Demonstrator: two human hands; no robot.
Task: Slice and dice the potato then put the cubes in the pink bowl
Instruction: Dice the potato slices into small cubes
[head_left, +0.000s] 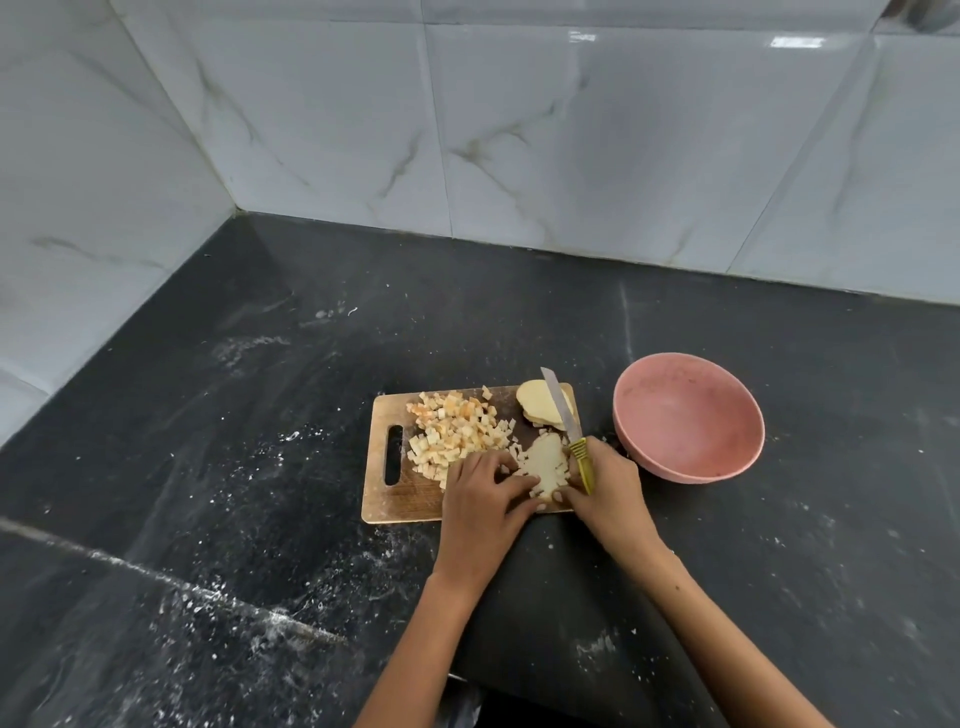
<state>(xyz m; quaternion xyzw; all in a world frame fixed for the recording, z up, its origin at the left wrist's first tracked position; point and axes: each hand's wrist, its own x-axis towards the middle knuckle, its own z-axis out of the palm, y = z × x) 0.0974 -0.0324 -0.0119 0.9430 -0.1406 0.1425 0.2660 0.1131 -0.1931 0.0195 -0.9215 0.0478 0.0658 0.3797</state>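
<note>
Both hands work at frame centre: my left hand (485, 486) presses flat on the scored potato slice (545, 467); my right hand (605, 486) grips the knife (569, 428).

Chopping board (395, 499): wood, matt, worn pale in patches. Knife (563, 410): blade bright metal, smooth; handle yellow-green, looks plastic, ridged. Bowl (748, 415): pink, matt, faintly speckled, looks plastic. Desk (260, 467): dark stone, dull sheen, dusted with white specks and smears. Wall tiles (519, 130): white with grey veining, glossy, reflecting light. Potato cubes (457, 431): pale, moist-looking cut faces, some tinged orange.
</note>
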